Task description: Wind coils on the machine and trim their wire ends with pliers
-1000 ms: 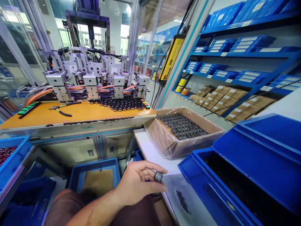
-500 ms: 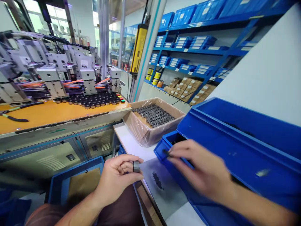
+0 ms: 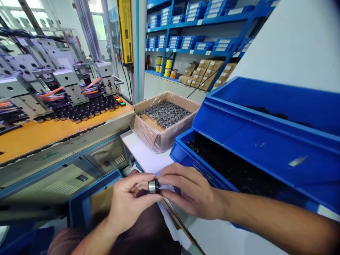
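Note:
My left hand (image 3: 130, 200) pinches a small silver metal ring (image 3: 152, 186) between thumb and fingers, low in the middle of the view. My right hand (image 3: 190, 191) has come up against it from the right, and its fingertips press a small black part (image 3: 157, 185) to the ring's side. Both hands hover over the white table's near edge (image 3: 145, 157), just in front of a blue bin (image 3: 202, 166) filled with dark parts.
A plastic-lined cardboard box (image 3: 162, 136) of small dark parts stands behind the hands. On the left, an orange bench (image 3: 39, 132) carries a machine (image 3: 53, 78) and rows of black cylinders (image 3: 85, 109). A blue tray (image 3: 82, 209) sits low beside my knee. Blue shelving (image 3: 202, 39) lines the back.
My right hand left the blue bin and moved left to meet my left hand at the ring. The view swung further right.

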Demonstrator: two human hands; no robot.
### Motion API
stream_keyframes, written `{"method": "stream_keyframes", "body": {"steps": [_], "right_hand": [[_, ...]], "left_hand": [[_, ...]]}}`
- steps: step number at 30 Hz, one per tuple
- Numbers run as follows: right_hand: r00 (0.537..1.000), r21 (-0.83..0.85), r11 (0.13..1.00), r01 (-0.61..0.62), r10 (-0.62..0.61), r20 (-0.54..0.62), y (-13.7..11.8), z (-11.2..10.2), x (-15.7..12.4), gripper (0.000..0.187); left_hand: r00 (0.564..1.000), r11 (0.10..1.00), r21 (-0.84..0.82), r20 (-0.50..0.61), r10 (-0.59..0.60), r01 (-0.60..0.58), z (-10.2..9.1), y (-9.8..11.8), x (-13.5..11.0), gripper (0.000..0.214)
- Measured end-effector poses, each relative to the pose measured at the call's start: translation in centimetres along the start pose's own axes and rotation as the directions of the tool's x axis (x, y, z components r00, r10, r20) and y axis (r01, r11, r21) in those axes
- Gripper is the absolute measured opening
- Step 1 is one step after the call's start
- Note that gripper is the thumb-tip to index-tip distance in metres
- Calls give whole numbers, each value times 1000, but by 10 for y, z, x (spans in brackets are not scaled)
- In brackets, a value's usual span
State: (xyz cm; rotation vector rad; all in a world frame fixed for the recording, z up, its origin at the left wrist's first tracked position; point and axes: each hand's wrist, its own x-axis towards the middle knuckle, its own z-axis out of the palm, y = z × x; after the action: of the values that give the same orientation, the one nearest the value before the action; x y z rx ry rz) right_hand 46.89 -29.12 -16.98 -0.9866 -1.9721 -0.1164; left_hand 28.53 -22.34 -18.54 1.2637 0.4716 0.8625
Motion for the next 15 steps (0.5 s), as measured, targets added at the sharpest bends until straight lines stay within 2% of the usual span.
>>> {"method": "stream_keyframes", "body": {"steps": [6,10,15], "right_hand": [[998,-36,997,66,-67,-20,3,0,0,14],[984,-111,978,175,-177,-8,5,-2,0,15],[970,-173,955,242,-241,27,5,-2,1,16]], "left_hand": [[999,998,55,34,-24,22,-5,1,-2,49],[997,998,50,70,-36,32,-9,0,1,51],[998,999,-14,47,-34,35,1,-2,-2,47]]}}
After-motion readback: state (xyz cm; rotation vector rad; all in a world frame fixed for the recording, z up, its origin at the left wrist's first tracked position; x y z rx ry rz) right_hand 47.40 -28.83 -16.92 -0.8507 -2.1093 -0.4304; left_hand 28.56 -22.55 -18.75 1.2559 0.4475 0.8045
